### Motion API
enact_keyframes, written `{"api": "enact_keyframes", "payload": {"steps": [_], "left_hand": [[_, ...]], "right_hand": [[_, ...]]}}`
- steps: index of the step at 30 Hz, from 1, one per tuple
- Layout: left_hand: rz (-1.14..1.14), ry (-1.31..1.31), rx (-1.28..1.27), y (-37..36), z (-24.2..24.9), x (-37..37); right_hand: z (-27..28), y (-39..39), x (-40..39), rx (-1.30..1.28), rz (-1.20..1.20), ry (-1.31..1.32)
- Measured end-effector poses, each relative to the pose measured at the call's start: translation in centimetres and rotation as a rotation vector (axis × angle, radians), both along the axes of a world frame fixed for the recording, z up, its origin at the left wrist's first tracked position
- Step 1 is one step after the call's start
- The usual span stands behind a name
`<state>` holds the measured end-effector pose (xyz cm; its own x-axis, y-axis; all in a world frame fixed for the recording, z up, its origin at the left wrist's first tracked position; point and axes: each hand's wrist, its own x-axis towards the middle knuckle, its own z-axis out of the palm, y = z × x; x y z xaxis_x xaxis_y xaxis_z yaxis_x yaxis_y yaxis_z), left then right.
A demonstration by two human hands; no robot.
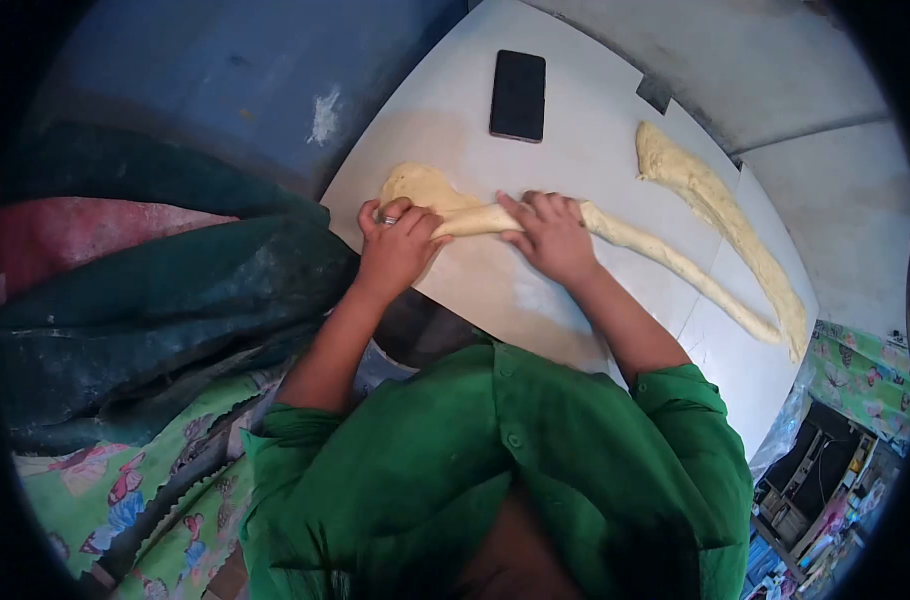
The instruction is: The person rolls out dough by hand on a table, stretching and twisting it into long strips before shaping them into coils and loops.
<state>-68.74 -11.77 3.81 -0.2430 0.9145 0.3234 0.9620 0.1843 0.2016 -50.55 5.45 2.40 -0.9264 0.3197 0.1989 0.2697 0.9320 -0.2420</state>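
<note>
While both hands [555,238] grasp dough [475,221], a phone [518,96] lies beyond it.

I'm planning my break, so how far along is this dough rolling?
Looks done: the rounded dough rope beyond the right hand. In hand: the section between that and the left hand. Apparently left: the flat end by the left hand, perhaps also the separate, uneven strip.

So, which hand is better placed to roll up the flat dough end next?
Probably the left hand: it lies at the flat dough end, while the right hand rests on the rolled length.
</note>
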Motion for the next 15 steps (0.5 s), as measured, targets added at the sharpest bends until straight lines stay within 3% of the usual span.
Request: {"api": "enact_keyframes", "payload": {"steps": [2,4,5,6,8,9,13,15], "left_hand": [[0.022,-0.053,-0.125,0.4,0.0,-0.9],[0.238,-0.290,0.045,1.7,0.1,-1.7],[0.307,-0.182,0.115,2.3,0.5,-1.5],[0.297,-0.175,0.122,2.6,0.5,-1.4],[0.203,-0.050,0.156,2.5,-0.8,-1.1],[0.065,-0.089,0.088,1.9,-2.7,-1.3],[-0.008,-0.063,0.122,1.2,-0.8,-0.6],[0.039,-0.002,0.090,1.4,-0.5,-1.9]], "right_hand": [[-0.3,1.9,-1.1,0.053,-0.063,0.013],[0.1,3.1,-3.0,0.119,-0.257,0.032],[0.7,2.7,-3.8,0.147,-0.309,0.073],[0.4,2.7,-3.8,0.153,-0.318,0.082],[-1.1,1.7,-3.0,-0.097,0.120,0.236],[-1.4,-0.2,-2.6,-0.127,0.160,0.213],[0.6,-1.7,-3.5,-0.075,0.034,0.240],[0.7,-1.2,-4.8,-0.055,-0.068,0.118]]}}
